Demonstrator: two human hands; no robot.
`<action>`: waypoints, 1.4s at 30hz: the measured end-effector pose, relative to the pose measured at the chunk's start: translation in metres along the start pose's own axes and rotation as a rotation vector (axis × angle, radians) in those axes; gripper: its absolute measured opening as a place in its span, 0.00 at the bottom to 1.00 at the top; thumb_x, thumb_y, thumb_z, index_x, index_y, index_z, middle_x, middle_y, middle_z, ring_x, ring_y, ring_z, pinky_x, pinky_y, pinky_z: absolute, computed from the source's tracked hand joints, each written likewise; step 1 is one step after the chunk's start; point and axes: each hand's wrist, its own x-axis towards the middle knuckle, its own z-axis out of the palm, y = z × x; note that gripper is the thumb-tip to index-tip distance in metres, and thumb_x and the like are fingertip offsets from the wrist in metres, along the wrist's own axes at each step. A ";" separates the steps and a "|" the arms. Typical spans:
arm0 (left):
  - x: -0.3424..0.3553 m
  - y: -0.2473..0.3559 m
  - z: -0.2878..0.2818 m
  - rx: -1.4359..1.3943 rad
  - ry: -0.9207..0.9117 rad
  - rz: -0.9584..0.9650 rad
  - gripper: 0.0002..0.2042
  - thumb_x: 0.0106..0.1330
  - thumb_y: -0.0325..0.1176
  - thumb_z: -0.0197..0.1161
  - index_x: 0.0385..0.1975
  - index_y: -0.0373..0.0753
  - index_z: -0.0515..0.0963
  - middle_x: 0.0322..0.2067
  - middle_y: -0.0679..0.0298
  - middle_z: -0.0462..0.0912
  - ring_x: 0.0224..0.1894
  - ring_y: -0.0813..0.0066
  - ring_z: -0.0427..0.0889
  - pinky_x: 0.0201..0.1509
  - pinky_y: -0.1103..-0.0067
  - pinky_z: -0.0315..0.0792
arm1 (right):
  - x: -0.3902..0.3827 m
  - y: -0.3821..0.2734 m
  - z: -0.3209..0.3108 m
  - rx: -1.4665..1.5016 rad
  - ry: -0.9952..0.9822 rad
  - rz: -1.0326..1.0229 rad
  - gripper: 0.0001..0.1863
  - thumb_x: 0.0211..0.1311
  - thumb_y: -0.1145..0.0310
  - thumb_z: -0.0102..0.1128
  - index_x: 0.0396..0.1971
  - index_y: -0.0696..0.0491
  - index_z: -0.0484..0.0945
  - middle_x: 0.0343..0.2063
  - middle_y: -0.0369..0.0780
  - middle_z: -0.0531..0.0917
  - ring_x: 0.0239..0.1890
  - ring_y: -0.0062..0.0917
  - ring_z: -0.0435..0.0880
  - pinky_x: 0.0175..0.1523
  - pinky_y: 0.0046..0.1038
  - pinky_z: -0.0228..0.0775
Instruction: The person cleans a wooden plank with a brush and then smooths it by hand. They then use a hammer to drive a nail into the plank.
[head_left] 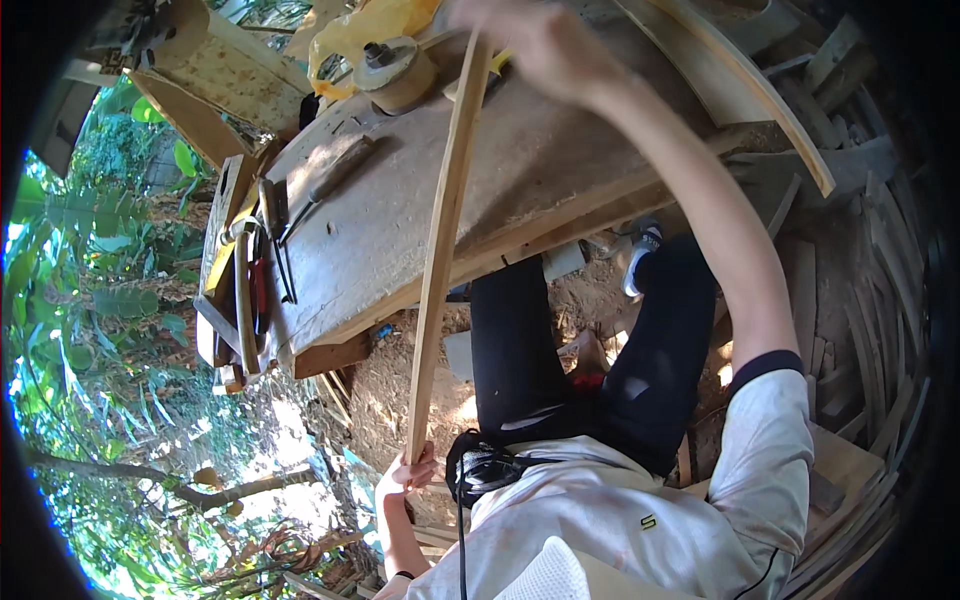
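Outdoor workbench (400,230), left hand (405,475) grips wooden strip (440,250) lengthwise away, right hand (530,40) grip blurred, unclear.

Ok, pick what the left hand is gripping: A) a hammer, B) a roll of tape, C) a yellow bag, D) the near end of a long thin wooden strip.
D: the left hand is closed around the near end of the long wooden strip, which runs up across the workbench toward the blurred right hand.
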 end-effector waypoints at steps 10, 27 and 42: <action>-0.011 0.007 -0.001 -0.057 -0.072 0.014 0.18 0.59 0.35 0.74 0.33 0.41 0.66 0.19 0.74 0.64 0.12 0.88 0.60 0.17 0.85 0.53 | 0.028 0.070 -0.030 0.029 -0.057 0.536 0.15 0.78 0.64 0.51 0.52 0.56 0.82 0.42 0.50 0.85 0.49 0.34 0.85 0.58 0.34 0.77; -0.024 0.015 0.008 -0.057 0.018 -0.003 0.19 0.62 0.39 0.75 0.35 0.42 0.67 0.18 0.76 0.65 0.15 0.90 0.60 0.18 0.86 0.53 | -0.088 -0.322 0.064 0.784 -0.075 -0.079 0.13 0.66 0.74 0.62 0.48 0.58 0.84 0.51 0.44 0.87 0.54 0.31 0.87 0.65 0.29 0.80; -0.060 0.046 0.046 1.406 1.441 0.766 0.23 0.36 0.34 0.82 0.31 0.36 0.77 0.22 0.58 0.83 0.22 0.62 0.82 0.30 0.68 0.77 | -0.081 -0.128 0.005 -0.081 -0.190 0.511 0.19 0.69 0.77 0.55 0.58 0.53 0.82 0.64 0.40 0.79 0.63 0.35 0.82 0.66 0.34 0.78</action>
